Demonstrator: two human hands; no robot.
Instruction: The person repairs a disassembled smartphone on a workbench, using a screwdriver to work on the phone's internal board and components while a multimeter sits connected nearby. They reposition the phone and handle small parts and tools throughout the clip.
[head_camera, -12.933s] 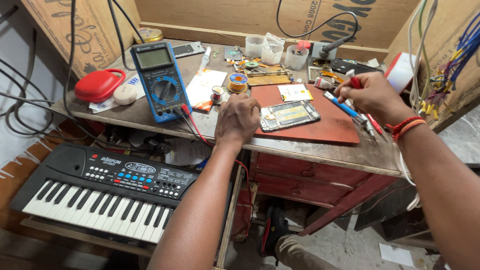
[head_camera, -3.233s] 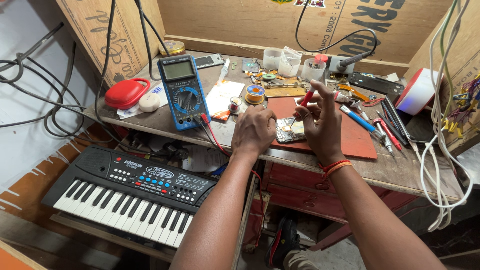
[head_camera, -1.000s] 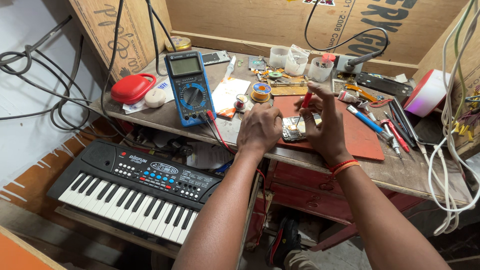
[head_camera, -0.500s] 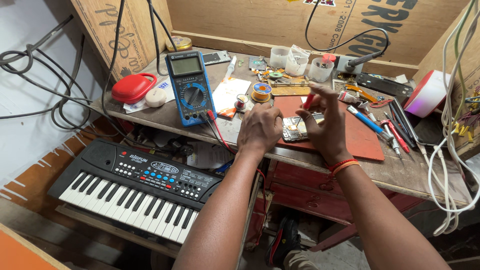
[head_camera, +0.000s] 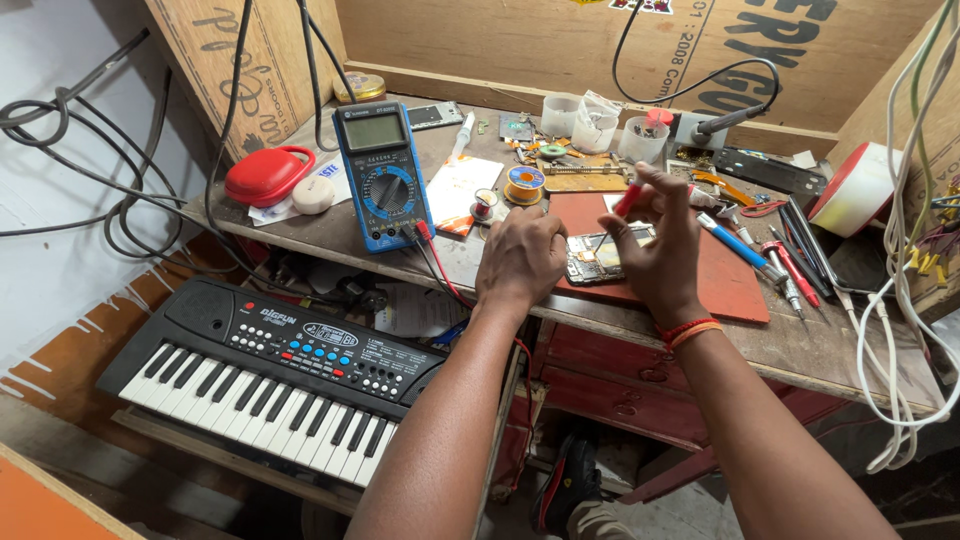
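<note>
Far left, a red pouch (head_camera: 266, 174) lies on the workbench (head_camera: 330, 232), a small white case (head_camera: 313, 194) touching it at 4 o'clock. Below the bench edge, a black toy keyboard (head_camera: 270, 372) sits on a lower shelf. Right of the pouch, a blue multimeter (head_camera: 382, 174) lies flat, screen up; its red and black leads (head_camera: 432, 262) run off its bottom edge toward 5 o'clock. A round tin (head_camera: 359, 87) sits at the meter's 11 o'clock. A white card (head_camera: 460, 185) lies right of the meter, a solder spool (head_camera: 525, 184) just beyond it.

Left hand (head_camera: 521, 258): knuckles up, fingers curled down, fingertips pressing the left end of the opened phone (head_camera: 598, 260). Loose fist; whether it pinches anything, cannot tell.

The phone lies flat, insides up, on the left part of the red mat (head_camera: 715, 280), between the two hands, near the bench's front edge.

Right hand (head_camera: 660, 250): raised just above the phone's right end, fingers partly spread, thumb and forefinger closed on a small red tool (head_camera: 627, 199) pointing up toward 11 o'clock. Orange bands on the wrist.

At 12 o'clock from the hands, clear plastic cups (head_camera: 595, 125) stand in a row near the back board. At 3 o'clock from the right hand, a blue pen-like tool (head_camera: 733, 243) and a red-handled one (head_camera: 792, 271) lie on the mat's right edge. Far right, a white tape roll (head_camera: 853, 190) with a red rim; white cables (head_camera: 905, 330) hang down past the bench edge.
</note>
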